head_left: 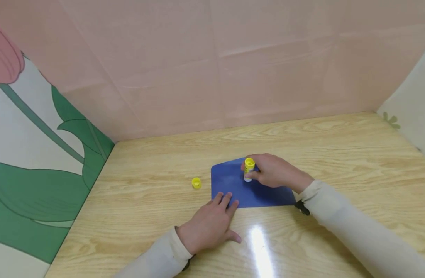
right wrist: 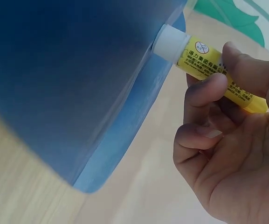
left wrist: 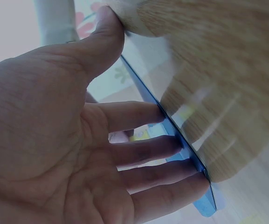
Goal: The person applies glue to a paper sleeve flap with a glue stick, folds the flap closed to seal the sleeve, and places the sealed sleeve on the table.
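Observation:
A blue envelope [head_left: 229, 185] lies on the wooden table, its flap edge showing as a lighter strip in the right wrist view. My right hand [head_left: 276, 170] pinches a yellow glue stick [right wrist: 209, 60] between thumb and fingers, its white end down against the blue paper near the flap. With fingers spread and straight, my left hand [head_left: 210, 224] rests its fingertips on the envelope's near left edge. In the left wrist view, those fingers [left wrist: 157, 172] press along the blue edge. The glue stick's yellow cap [head_left: 196, 183] stands left of the envelope.
The wooden table [head_left: 146, 162] meets a pink backdrop [head_left: 163, 69] at the back. A flower-printed panel [head_left: 35, 193] borders the left side, and a pale panel [head_left: 415, 92] borders the right.

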`<state>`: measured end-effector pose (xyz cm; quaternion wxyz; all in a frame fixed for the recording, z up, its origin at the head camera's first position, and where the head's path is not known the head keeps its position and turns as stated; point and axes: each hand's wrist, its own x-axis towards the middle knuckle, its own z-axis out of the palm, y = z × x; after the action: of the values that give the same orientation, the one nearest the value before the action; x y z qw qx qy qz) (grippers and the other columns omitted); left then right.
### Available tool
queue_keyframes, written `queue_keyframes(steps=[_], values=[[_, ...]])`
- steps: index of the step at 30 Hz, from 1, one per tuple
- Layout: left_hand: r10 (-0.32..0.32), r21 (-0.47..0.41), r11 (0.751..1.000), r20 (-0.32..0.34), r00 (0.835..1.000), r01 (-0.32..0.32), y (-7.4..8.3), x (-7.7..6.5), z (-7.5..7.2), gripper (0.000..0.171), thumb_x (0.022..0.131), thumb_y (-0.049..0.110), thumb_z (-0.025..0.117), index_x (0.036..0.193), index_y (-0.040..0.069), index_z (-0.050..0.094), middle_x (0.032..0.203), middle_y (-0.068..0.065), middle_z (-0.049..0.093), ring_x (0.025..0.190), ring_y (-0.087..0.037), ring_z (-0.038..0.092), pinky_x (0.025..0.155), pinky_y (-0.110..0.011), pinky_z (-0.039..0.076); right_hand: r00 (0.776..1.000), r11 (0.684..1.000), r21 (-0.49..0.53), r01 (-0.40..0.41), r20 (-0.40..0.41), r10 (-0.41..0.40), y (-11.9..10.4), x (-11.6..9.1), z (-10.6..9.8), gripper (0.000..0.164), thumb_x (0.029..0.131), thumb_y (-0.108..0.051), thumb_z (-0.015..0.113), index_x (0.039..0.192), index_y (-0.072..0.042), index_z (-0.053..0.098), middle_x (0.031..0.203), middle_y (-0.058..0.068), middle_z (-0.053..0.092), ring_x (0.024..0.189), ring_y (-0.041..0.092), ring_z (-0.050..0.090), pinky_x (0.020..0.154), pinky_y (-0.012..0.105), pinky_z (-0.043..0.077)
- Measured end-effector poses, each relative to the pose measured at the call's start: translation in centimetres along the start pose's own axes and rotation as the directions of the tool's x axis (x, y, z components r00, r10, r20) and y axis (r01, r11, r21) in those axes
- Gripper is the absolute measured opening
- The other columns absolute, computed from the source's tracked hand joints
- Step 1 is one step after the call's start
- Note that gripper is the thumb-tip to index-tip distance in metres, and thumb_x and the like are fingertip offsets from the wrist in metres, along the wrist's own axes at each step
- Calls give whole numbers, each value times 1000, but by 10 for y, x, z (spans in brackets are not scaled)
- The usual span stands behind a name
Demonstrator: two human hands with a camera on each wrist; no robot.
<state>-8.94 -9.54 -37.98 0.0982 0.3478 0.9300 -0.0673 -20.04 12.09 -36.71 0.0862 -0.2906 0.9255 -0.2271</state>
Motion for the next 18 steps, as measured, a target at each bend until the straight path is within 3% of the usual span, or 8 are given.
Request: queue_keyframes(steps=[18], values=[[10,-9,1000,1,1000,-10,-2,-2,1,84,86,69,43,146,11,38,152,-17,36,138,-36,39,109,-40,41,999,999,-20,-35,-25,34,23,-26,-18,12,88,-24,68,98,-20,64,89,-8,65,85,11,60,80,39,50]])
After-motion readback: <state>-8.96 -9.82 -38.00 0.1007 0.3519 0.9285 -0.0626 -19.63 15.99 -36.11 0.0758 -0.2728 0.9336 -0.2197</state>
